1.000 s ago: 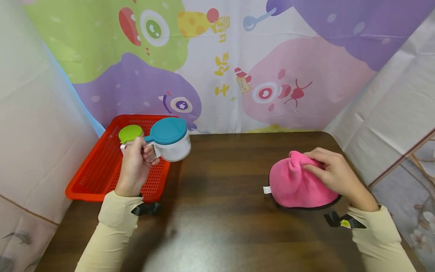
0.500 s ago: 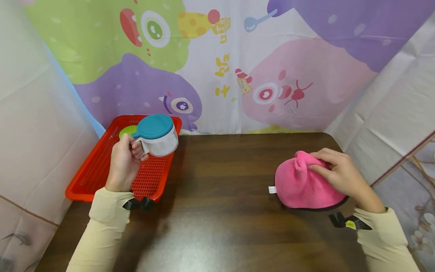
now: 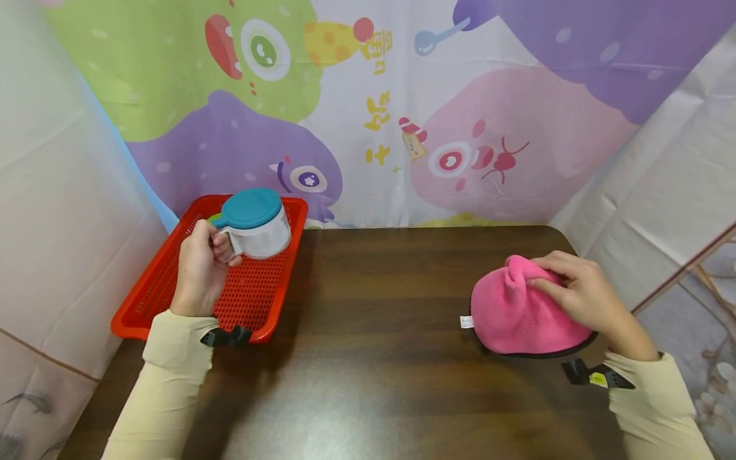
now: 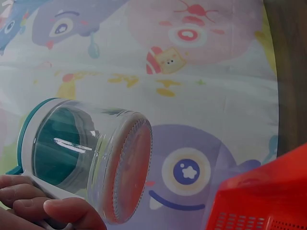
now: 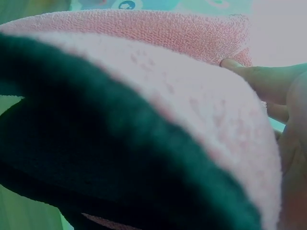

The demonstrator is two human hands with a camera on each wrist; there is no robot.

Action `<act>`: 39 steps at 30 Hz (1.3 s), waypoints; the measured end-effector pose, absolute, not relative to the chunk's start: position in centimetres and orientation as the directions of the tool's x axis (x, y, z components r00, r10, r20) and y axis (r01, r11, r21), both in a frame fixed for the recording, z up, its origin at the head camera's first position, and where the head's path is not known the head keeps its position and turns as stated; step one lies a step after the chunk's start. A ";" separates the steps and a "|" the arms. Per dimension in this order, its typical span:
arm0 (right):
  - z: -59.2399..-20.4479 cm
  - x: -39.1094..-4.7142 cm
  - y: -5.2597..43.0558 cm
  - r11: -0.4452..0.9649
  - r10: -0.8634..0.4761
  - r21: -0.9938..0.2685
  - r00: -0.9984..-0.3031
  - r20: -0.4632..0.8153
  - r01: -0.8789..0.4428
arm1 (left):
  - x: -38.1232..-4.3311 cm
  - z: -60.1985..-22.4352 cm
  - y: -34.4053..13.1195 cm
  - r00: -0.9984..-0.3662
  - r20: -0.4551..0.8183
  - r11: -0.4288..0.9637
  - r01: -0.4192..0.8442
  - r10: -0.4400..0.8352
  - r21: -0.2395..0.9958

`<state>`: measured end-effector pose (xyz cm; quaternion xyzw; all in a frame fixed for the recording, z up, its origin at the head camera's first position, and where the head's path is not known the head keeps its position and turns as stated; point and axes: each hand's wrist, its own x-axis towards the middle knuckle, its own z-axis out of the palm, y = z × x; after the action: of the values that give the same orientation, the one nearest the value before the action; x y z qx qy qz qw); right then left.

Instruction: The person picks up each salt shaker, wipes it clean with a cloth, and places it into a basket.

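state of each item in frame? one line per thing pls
jar: teal lid on, held by its handle over the tray
left hand: grips the jar handle
red tray: on the table
pink cloth: bunched on the table
right hand: pinches the cloth

My dark wooden bench [image 3: 374, 332] fills the lower frame. On it, a red tray [image 3: 144, 306] sits at the left edge, and a pink cloth [image 3: 512, 316] lies at right.
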<state>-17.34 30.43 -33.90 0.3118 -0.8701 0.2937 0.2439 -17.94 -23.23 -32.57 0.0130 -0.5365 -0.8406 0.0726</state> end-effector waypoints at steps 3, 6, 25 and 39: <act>-34.0 -17.5 30.6 0.633 -0.396 -0.361 -0.687 0.608 -0.685 | -18.2 -32.8 -23.6 -0.989 0.062 -0.415 0.114 -0.137 0.903; -34.1 -17.6 30.8 0.630 -0.389 -0.366 -0.687 0.613 -0.684 | -18.5 -33.0 -23.9 -0.987 0.068 -0.409 0.122 -0.146 0.904; -34.8 -17.7 31.4 0.664 -0.373 -0.363 -0.710 0.597 -0.654 | -20.8 -33.9 -25.6 -0.973 0.016 -0.469 0.125 -0.229 0.874; -35.0 -18.0 31.6 0.706 -0.374 -0.341 -0.735 0.566 -0.621 | -22.6 -35.3 -26.9 -0.974 -0.024 -0.465 0.087 -0.227 0.881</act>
<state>-17.96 31.61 -34.99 0.2783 -0.8933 0.2638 0.2344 -22.60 -26.86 -35.27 0.0687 -0.5091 -0.8530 0.0918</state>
